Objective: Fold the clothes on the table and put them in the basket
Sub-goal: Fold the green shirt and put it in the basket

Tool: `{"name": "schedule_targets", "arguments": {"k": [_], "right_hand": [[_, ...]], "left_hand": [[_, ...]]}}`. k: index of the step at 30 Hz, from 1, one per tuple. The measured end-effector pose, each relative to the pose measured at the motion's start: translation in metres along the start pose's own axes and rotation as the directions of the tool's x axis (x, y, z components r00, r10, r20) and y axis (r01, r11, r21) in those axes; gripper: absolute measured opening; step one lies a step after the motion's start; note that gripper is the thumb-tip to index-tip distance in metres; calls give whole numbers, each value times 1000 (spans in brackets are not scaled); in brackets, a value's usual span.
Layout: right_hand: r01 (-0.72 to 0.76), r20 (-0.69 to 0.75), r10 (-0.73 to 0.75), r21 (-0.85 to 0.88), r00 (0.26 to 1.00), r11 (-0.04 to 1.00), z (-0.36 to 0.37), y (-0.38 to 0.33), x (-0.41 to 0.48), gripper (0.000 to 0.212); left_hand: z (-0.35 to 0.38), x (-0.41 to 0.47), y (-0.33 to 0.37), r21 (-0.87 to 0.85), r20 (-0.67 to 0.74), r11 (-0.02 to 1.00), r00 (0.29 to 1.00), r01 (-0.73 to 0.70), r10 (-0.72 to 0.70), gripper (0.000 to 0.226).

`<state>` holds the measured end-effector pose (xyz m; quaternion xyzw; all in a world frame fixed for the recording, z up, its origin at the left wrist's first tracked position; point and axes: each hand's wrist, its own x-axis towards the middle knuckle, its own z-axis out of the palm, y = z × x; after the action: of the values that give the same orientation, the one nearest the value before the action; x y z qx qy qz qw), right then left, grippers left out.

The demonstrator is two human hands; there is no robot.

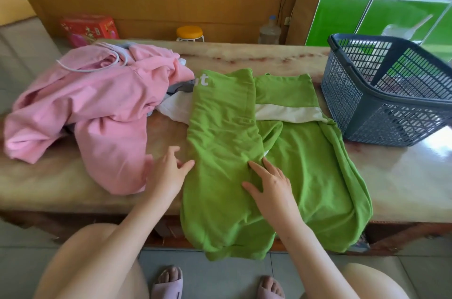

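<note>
Smoothing the green fabric garment (220, 151): left hand (171, 173) and right hand (271, 183) both open-fingered, gripping nothing. I'd press creases outward before folding.

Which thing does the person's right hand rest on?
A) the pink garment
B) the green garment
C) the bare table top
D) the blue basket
B: the right hand lies with straight fingers flat on the green garment, far from the pink garment and the basket.
</note>
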<state>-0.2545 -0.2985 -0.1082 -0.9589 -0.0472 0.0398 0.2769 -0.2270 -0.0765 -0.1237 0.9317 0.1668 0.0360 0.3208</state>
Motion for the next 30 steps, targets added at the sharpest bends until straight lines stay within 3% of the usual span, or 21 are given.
{"name": "schedule_targets", "arguments": {"k": [3,7,11,14,16,18,19,22,24,26,28,30], "right_hand": [[-4,8,4,14,1000,1000,-1,2,-2,60],[-7,24,7,-9,1000,1000,0,8,-4,58],[8,20,-7,-42,1000,999,2,11,-4,58],[36,-18,-37,-31,999,999,4,9,-5,58],[147,-99,-150,-35,984,988,6,7,-3,59],[266,-102,-272,-74,957,961,8,4,1,63],[287,-62,-293,-87,954,954,9,4,4,66],[238,99,-223,-190,970,952,16,9,6,72],[227,155,-194,-236,969,945,17,11,5,74],[235,170,-203,-196,964,952,16,11,3,75],[176,48,-174,-25,984,984,11,9,1,69],[60,-225,-26,144,974,988,3,10,4,55]], "left_hand": [[-1,-4,3,-41,52,999,999,9,-7,34],[-6,-12,-17,-174,1,985,1000,1,-1,13],[-4,-22,-19,-27,-35,998,998,-62,61,14],[-5,-26,-8,114,-49,987,992,-109,116,27],[-2,-27,-6,146,-125,952,949,-271,289,40],[3,-31,-6,115,-84,903,902,-413,423,51],[6,-34,-6,99,-20,899,902,-427,431,58],[19,-44,-19,330,205,817,881,-472,426,71],[21,-45,-24,436,231,773,887,-462,400,80],[22,-43,-26,403,228,800,896,-444,382,89],[16,-43,-23,270,186,877,915,-398,358,99],[9,-41,-16,174,120,900,916,-400,384,90]]}}
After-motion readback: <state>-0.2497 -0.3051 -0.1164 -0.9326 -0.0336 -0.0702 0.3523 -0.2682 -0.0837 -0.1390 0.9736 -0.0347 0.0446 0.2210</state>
